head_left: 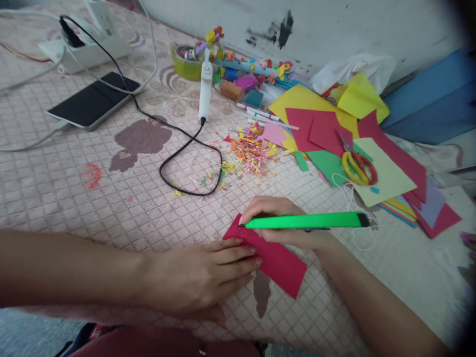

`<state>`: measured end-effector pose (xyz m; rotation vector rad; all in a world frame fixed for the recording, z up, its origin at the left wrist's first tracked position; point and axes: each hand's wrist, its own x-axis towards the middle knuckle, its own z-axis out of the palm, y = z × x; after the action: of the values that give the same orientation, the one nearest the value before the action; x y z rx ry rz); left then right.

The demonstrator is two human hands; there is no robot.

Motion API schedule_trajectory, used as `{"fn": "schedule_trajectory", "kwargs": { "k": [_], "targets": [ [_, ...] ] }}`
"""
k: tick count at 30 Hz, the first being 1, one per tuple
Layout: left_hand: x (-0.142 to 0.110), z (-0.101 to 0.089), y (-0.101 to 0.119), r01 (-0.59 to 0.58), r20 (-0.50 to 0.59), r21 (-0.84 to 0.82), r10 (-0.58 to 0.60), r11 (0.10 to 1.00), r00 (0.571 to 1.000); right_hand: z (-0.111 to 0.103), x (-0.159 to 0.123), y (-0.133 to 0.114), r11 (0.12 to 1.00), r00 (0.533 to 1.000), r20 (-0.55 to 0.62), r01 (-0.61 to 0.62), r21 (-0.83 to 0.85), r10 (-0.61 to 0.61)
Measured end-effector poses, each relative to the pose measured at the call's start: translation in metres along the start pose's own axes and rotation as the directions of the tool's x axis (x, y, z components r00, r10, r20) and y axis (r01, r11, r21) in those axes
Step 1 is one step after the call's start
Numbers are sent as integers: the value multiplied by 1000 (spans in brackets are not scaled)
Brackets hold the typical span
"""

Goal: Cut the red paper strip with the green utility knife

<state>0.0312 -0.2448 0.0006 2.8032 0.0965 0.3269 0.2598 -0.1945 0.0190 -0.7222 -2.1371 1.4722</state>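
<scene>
A strip of red paper (284, 265) lies slantwise on the quilted cloth near the front of the table. My left hand (211, 270) rests flat on its left edge, fingers stretched out and palm down. In my right hand (273, 206) is a bright green pen (308, 220) with a black end, held almost level. Its dark tip touches the upper left part of the paper, where small faint marks show. The fingers of the right hand are partly hidden behind the pen.
Beyond the paper lie colourful paper scraps (255, 151) and a white stick-like device (206, 91) with a looped black cord. Scissors (359, 166) rest on coloured sheets (390, 183) at right. A dark tablet or phone (92, 101), power strip (92, 54) and tape roll (188, 64) stand farther back.
</scene>
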Motion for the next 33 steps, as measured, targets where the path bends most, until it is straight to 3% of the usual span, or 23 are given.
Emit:
{"fn": "schedule_trajectory", "kwargs": {
  "k": [5, 21, 33],
  "targets": [
    [0, -2, -1, -9, 88, -21, 11, 1000, 996, -1, 0, 2, 1000, 1000, 4, 1, 5, -1],
    [0, 6, 3, 57, 12, -15, -57, 998, 998, -2, -1, 4, 1000, 1000, 25, -1, -30, 2],
    [-3, 0, -2, 6, -4, -74, -6, 997, 1000, -3, -1, 6, 999, 999, 37, 21, -36, -20]
  ]
}}
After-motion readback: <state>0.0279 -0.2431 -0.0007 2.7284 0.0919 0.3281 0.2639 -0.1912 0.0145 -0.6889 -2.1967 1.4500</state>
